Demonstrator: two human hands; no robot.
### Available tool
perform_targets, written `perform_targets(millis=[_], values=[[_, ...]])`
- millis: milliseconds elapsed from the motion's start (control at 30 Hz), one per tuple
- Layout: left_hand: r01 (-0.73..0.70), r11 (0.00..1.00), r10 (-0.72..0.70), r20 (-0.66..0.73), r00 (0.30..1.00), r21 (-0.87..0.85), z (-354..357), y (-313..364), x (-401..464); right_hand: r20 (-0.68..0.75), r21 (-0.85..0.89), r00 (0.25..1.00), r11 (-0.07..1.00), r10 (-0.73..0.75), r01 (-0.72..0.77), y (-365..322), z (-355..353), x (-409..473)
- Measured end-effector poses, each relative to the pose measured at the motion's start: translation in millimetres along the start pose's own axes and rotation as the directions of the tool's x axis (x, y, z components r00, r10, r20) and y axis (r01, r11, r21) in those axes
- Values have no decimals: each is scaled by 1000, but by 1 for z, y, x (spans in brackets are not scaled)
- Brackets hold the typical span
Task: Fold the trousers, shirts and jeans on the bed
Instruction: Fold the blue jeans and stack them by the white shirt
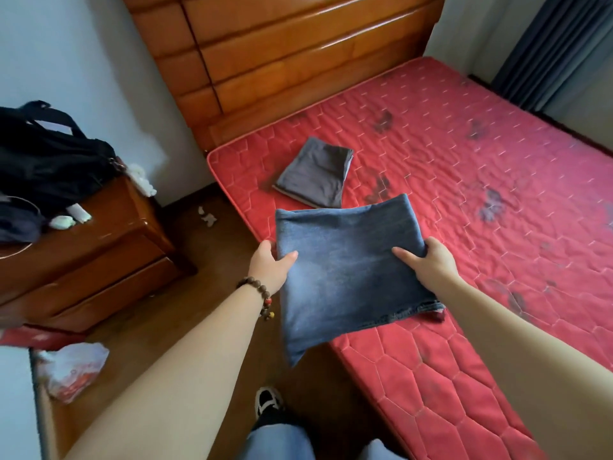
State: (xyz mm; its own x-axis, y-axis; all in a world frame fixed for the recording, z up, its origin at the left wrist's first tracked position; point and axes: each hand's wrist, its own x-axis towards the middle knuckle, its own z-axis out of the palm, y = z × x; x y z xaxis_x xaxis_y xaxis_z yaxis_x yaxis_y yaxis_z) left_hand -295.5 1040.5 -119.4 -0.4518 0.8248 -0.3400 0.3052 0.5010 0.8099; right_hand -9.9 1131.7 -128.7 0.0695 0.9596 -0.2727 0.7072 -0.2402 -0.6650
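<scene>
Clutter sat at the far left: a black bag (49,154) on a wooden nightstand (99,254), with a plastic bag (71,370) on the floor below it. Next came the left hand (270,265), wearing a bead bracelet (262,298); its thumb lay on top of the folded jeans (348,270) and its fingers curled under the left edge, gripping it. The jeans were a thick blue rectangle held between both hands, the near corner hanging off the edge of the red mattress (464,210) and sagging downward. Just beyond them, lying flat on the mattress, was a folded grey garment (315,172), near but apart from the jeans. The right hand (428,260) pinched the right edge the same way, thumb above, fingers hidden beneath.

Denim in several layers probably weighed a fair bit and held its creases, yet the drooping corner showed it stayed limp. A grip at both side edges, near the fold rather than the loose hems, likely kept the layers from sliding open.
</scene>
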Motion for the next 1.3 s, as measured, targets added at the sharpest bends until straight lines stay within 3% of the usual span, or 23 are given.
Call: perform_targets(millis=[233,467,667,900,1300], values=[[1,1000,0,78,997,-22,-52,-6,86,0,-19,999,999,36,-36,-63,49,28],[58,998,-55,139,989,-23,-56,-3,181,-24,-56,999,998,32,-34,-106,78,96],[146,966,-103,198,975,-215,-28,17,274,-6,-130,999,991,-34,32,-137,83,208],[477,793,-358,344,868,-378,18,39,363,129,-261,988,959,-80,111,-166,99,350],[621,574,-463,414,783,-533,86,-5,490,268,-503,954,825,-132,256,-182,188,524]])
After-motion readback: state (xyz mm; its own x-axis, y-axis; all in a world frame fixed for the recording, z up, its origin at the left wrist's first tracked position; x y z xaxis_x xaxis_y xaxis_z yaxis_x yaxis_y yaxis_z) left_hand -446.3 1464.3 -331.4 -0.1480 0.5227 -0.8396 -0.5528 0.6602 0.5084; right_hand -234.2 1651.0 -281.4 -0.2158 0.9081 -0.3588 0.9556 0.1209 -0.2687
